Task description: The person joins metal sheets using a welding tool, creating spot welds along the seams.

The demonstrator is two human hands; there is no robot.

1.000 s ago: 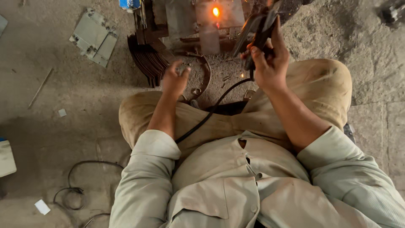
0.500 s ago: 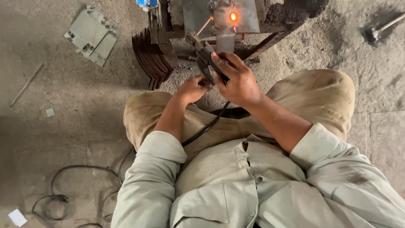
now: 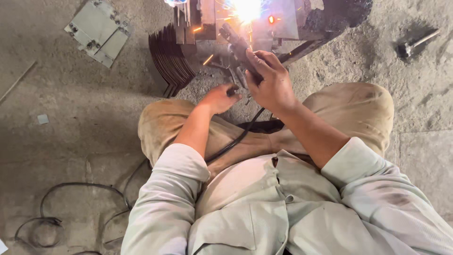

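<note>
Dark welding holder [image 3: 238, 47] is clenched in the right hand [image 3: 271, 85], its tip aimed toward 12 o'clock at the grey metal workpiece [image 3: 278, 19], where a white spark [image 3: 246, 9] burns. Left hand [image 3: 219, 98], at 8 o'clock of the right, pinches a small dark piece [image 3: 232, 90]. Stacked metal strips [image 3: 172, 59] stand at 9 o'clock; a hammer [image 3: 415, 43] lies at 3 o'clock.

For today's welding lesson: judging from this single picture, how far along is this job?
Done: not much can be told; the metal workpiece stands set up on the floor.
In hand: the right hand holds the welding torch at a bright arc; the left hand rests low nearby.
Left: a stack of dark curved strips waits beside it, apparently unwelded.
</note>
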